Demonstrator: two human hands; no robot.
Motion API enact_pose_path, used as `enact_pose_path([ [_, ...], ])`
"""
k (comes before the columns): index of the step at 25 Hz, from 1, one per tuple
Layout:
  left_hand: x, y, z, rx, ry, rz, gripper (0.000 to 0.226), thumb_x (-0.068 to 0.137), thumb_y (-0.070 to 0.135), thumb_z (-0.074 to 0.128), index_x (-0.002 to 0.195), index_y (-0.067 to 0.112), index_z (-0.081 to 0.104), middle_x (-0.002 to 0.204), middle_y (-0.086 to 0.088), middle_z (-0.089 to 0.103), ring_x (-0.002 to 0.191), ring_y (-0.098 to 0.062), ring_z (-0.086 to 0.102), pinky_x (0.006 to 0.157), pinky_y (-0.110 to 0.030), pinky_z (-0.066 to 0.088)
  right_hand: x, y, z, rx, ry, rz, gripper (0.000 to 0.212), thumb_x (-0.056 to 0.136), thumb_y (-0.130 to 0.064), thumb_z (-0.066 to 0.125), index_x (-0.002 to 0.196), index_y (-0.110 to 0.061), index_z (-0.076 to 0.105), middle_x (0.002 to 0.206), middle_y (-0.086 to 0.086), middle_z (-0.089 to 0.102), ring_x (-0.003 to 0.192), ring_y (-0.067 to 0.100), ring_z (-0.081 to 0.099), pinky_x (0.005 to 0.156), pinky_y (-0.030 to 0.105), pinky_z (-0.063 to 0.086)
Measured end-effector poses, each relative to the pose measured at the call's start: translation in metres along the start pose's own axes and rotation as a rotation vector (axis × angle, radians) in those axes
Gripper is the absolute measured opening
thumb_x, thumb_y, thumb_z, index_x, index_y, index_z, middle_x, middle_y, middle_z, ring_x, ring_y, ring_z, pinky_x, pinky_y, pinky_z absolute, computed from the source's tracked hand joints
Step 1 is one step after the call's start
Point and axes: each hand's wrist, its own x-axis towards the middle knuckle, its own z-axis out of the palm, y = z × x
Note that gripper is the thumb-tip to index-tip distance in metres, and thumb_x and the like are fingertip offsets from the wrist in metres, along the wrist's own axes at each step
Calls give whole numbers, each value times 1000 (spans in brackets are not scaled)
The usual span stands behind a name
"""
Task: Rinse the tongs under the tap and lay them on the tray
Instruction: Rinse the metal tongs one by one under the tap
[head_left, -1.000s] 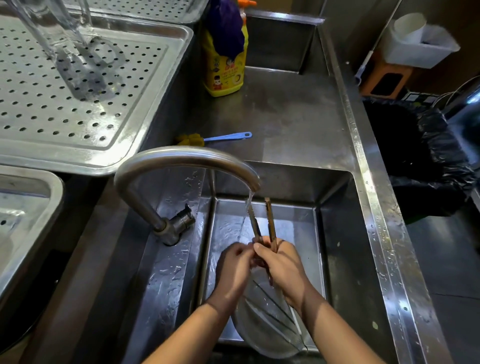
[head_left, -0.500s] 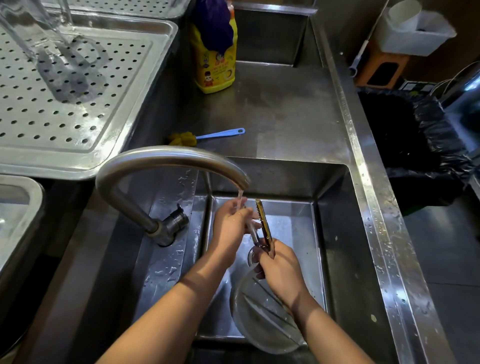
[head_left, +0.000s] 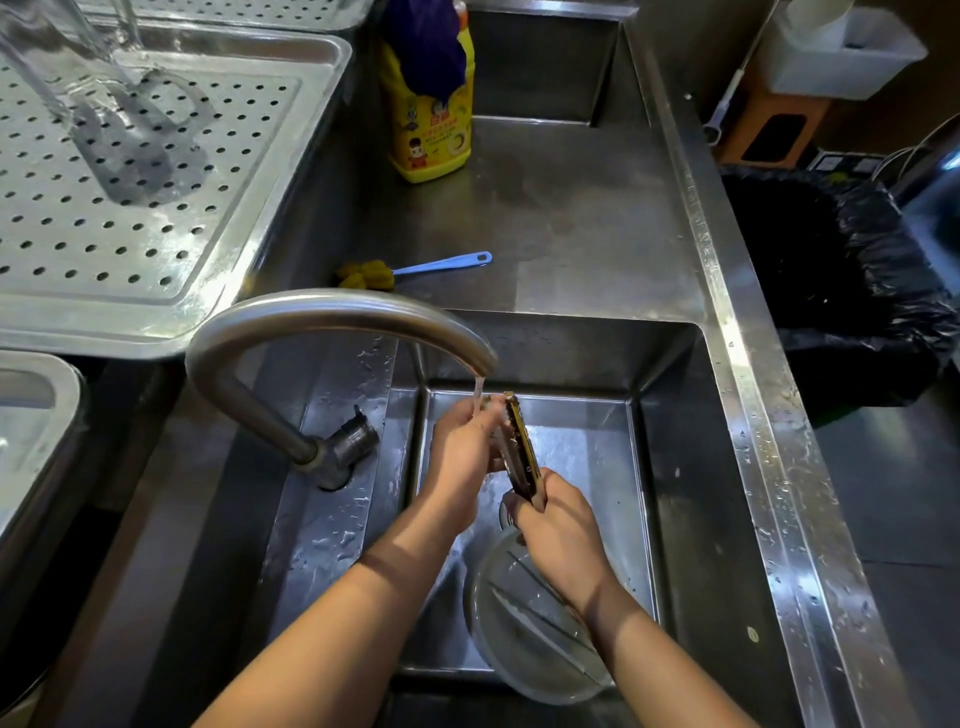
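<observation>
The tongs (head_left: 519, 447) are standing nearly upright over the middle of the sink (head_left: 670, 467), tips up beside the thin stream running from the tap (head_left: 332, 322). The right hand (head_left: 561, 535) is gripping their lower end, fingers clamped around it. The left hand (head_left: 460, 457) is lying against their upper part under the water, fingers curled onto the arms. A clear bowl (head_left: 530, 634) is sitting at the sink's near edge. The perforated tray (head_left: 156, 171) is resting left of the sink's far-left corner, a yellow bottle (head_left: 431, 119) and a blue-handled brush (head_left: 415, 270) beyond the far edge.
</observation>
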Motion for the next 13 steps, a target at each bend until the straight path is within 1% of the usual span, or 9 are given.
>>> enact_pose_path([
  [1, 2, 1, 1, -1, 28, -7, 24, 101, 26, 53, 90, 7, 60, 85, -24, 63, 79, -34, 64, 81, -53, 56, 0, -1, 0, -15, 1, -9, 14, 91, -14, 63, 79, -11, 55, 65, -2, 49, 59, 10, 46, 52, 18, 38],
  [2, 4, 1, 2, 17, 50, -13, 31, 101, 34, 52, 93, 5, 61, 83, -23, 62, 77, -33, 64, 81, -53, 57, 0, -1, 1, -32, 3, -14, 16, 91, -14, 62, 79, -10, 54, 65, -1, 49, 60, 12, 46, 55, 22, 39],
  [3, 6, 1, 3, 32, 54, -12, 33, 102, 34, 51, 93, 4, 62, 80, -22, 64, 76, -33, 65, 80, -53, 57, 0, -2, 1, -45, 3, -13, 15, 91, -15, 62, 80, -9, 54, 65, -1, 49, 61, 14, 47, 56, 26, 39],
  [4, 7, 0, 3, 40, 36, -9, 30, 103, 28, 49, 91, 3, 61, 75, -18, 67, 74, -32, 67, 77, -51, 58, 0, -2, 1, -53, 5, -8, 13, 91, -15, 62, 82, -10, 55, 66, -1, 50, 62, 16, 48, 56, 27, 38],
  [6, 7, -4, 0, 20, -23, -10, 19, 102, 11, 46, 94, 5, 62, 68, -9, 73, 70, -30, 72, 70, -43, 60, -1, 0, 0, -64, 10, -2, 11, 91, -15, 61, 81, -14, 56, 66, -3, 52, 62, 14, 49, 54, 22, 38],
  [8, 4, -6, -3, -56, -73, -36, 24, 99, -2, 43, 104, 11, 63, 73, -7, 76, 72, -27, 74, 69, -38, 60, -2, 1, 0, -62, 12, -10, 13, 91, -15, 63, 80, -14, 56, 68, -2, 52, 63, 13, 49, 56, 23, 40],
  [9, 4, -7, -4, -89, -69, -39, 28, 99, -3, 43, 106, 15, 63, 76, -8, 76, 73, -26, 74, 68, -37, 60, -2, 2, 0, -57, 9, -17, 14, 91, -16, 63, 79, -15, 55, 68, -2, 52, 63, 14, 50, 59, 27, 41],
  [11, 5, -9, -2, -101, -13, 8, 21, 101, 8, 48, 100, 20, 65, 77, -9, 72, 71, -23, 72, 67, -39, 61, -2, 0, 3, -2, -20, -9, 15, 91, -18, 64, 78, -19, 57, 68, -3, 57, 64, 14, 53, 63, 32, 46],
  [13, 4, -9, 2, -31, 57, 99, 16, 101, 21, 54, 92, 18, 67, 76, -5, 68, 67, -15, 69, 63, -33, 59, -2, -1, 8, 148, -54, 41, 12, 94, -18, 62, 82, -23, 61, 71, -2, 63, 66, 15, 59, 66, 38, 54],
])
